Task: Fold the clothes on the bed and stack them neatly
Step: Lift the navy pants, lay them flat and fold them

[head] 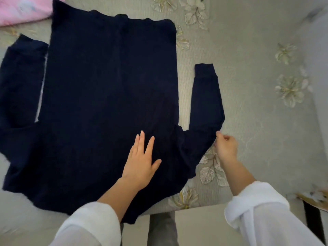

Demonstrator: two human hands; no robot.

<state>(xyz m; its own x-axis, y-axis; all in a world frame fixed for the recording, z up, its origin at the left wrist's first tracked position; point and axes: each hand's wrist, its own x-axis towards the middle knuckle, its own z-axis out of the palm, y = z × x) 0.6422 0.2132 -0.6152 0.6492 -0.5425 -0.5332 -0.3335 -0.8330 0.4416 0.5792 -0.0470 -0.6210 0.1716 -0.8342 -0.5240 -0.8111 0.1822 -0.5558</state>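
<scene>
Head view: dark navy knitted sweater (106, 86) lies flat on the grey floral bedspread (248, 59), left hand (142, 162) pressing it with straight fingers, right hand (226, 146) pinching the right sleeve (205, 96) at its edge. The sleeve fold appears to be starting; next, the sleeve needs carrying across the body.

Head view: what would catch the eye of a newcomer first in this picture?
A large navy sweater lies spread flat on the floral bedspread, filling the left and middle of the view. The left hand presses flat on its near part, while the right hand seems to pinch the edge of the sleeve that points upward at the right. A pink cloth peeks in at the top left corner.
</scene>
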